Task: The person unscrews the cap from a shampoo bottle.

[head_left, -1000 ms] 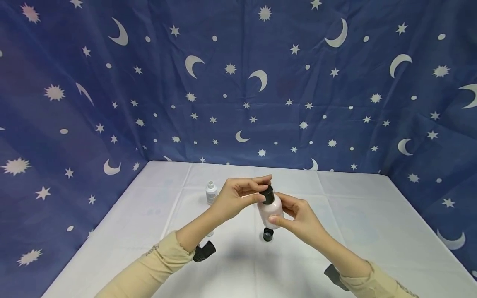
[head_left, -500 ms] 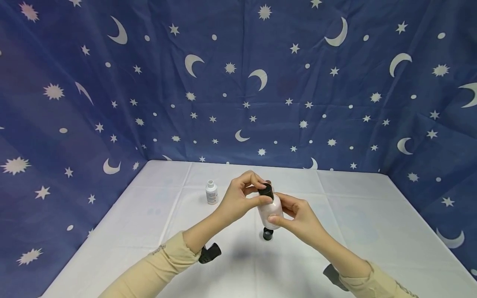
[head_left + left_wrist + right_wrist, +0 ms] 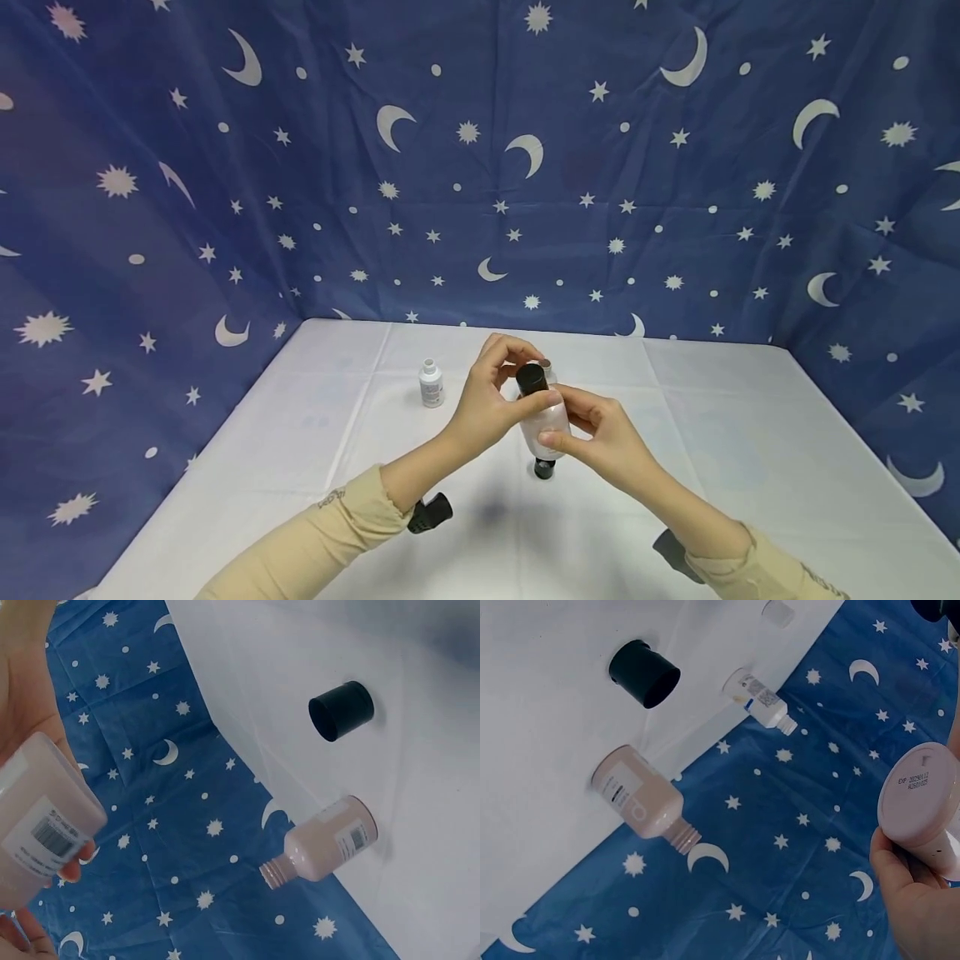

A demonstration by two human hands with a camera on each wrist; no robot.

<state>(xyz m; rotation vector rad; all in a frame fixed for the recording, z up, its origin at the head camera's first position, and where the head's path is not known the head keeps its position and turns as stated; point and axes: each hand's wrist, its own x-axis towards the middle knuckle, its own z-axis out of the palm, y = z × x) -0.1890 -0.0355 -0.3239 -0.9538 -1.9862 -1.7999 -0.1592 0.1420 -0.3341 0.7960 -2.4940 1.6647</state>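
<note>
In the head view my right hand (image 3: 607,437) grips the body of a pale pink bottle (image 3: 545,429), held tilted above the table. The right wrist view shows this bottle's round base (image 3: 919,795) with printed text. My left hand (image 3: 487,400) is at its top, thumb and fingers around a black cap (image 3: 531,378). The cap's fit on the neck is hidden by the fingers. Behind the hands, mostly covered, stands a second pink bottle (image 3: 639,793) with a bare threaded neck. Another black cap (image 3: 544,469) lies on the table below the held bottle.
A small white bottle (image 3: 431,385), uncapped, stands left of the hands on the white-covered table (image 3: 360,367). A small whitish cap (image 3: 778,613) lies near it in the right wrist view. A blue star-and-moon curtain (image 3: 480,167) borders the table's back and sides.
The left hand's fingers have gone from extended to curled around the held bottle's cap, and that hand has turned and shifted slightly right. The right hand keeps its hold on the bottle.
</note>
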